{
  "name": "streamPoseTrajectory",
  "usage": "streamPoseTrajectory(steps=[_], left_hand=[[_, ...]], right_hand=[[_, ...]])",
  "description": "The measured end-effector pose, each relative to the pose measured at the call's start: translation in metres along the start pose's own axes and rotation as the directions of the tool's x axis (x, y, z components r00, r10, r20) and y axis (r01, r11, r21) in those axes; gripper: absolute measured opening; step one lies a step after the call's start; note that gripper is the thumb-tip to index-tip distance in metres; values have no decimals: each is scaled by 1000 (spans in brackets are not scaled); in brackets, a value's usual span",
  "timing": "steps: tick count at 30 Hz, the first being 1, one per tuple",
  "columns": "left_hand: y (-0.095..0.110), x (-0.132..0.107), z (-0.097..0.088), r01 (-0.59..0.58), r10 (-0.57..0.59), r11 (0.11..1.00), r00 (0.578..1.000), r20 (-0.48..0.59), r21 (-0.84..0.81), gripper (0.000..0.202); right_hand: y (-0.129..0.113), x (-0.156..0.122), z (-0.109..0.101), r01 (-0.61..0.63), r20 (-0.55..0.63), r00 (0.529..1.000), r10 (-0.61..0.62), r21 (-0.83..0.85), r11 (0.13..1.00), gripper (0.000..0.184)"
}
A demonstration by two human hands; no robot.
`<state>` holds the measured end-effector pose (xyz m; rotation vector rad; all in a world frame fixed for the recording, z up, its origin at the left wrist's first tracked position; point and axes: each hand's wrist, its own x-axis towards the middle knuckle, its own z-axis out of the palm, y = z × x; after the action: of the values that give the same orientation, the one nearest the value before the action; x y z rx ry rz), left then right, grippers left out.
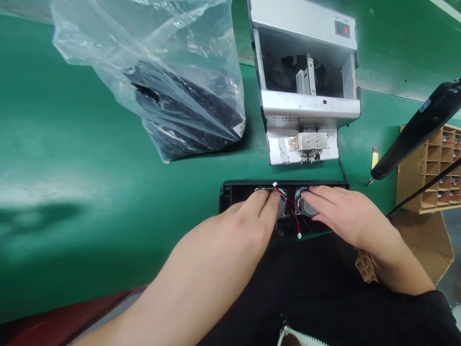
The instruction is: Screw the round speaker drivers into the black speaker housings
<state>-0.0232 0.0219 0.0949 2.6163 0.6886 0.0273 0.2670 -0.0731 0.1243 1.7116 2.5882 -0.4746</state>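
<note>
A long black plastic housing (243,190) lies at the front edge of the green table, partly covered by my hands. Two small round speakers sit inside it, side by side. My left hand (252,216) reaches over the left speaker (281,207) with its fingers held close together on it; the fingertips are partly hidden. The fingers of my right hand (340,211) are bent around the right speaker (307,207). Red and black wires (297,221) run between the speakers and end in small white connectors (299,236).
Behind the housing stands a silver screw dispenser (309,105). To its left lies a clear plastic bag (187,101) with dark parts. A black electric screwdriver (410,134) hangs at the right, near a yellow-handled tool (375,154) and a cardboard divider box (414,168) holding wired parts.
</note>
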Motion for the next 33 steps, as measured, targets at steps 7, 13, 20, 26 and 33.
streamPoseTrajectory(steps=[7,13,20,26,33], left_hand=[[-4,-1,-1,-46,48,997,998,-40,56,73],[-7,2,1,-102,103,994,994,-29,45,68],[-3,4,-2,-14,16,999,999,-38,47,63],[-2,5,-10,-42,51,991,996,-70,127,45],[2,13,-17,-94,112,981,988,-106,168,44]], right_hand=[[-8,4,-4,-32,-2,999,32,17,999,41],[-12,3,-3,-19,-72,997,17,-24,1000,42],[-9,2,-2,-45,-59,997,45,8,999,42],[-7,5,-4,-2,-136,991,4,13,1000,38],[-4,5,0,7,-105,995,-4,26,1000,38]])
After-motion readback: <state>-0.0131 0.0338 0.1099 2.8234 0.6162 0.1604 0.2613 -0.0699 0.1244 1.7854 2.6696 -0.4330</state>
